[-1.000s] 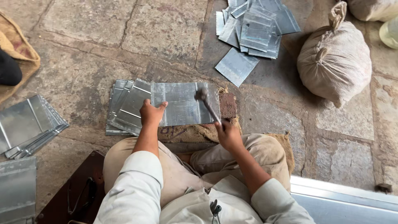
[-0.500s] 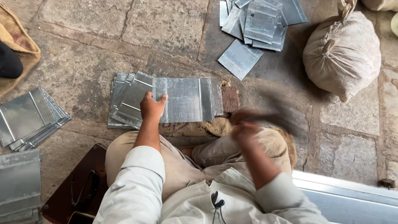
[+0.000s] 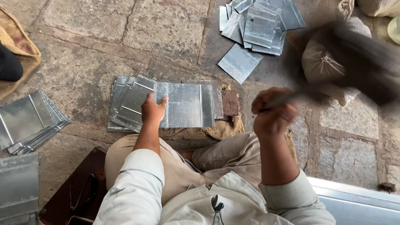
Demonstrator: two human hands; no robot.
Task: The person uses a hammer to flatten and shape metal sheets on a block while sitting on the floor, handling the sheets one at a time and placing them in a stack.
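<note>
Right hand (image 3: 273, 118) fisted on raised, blurred hammer (image 3: 354, 58); left hand (image 3: 153, 110) flat on metal sheet (image 3: 183, 104) just beside the likely strike line, so a stray blow risks fingers.

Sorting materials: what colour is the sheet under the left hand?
Shiny silver-grey flat metal sheet, clearest in the head view.

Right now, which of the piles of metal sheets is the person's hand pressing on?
The fanned stack of sheets directly before the knees: the left hand lies flat on it. The scattered pile beyond and the stack at far left lie untouched.
</note>
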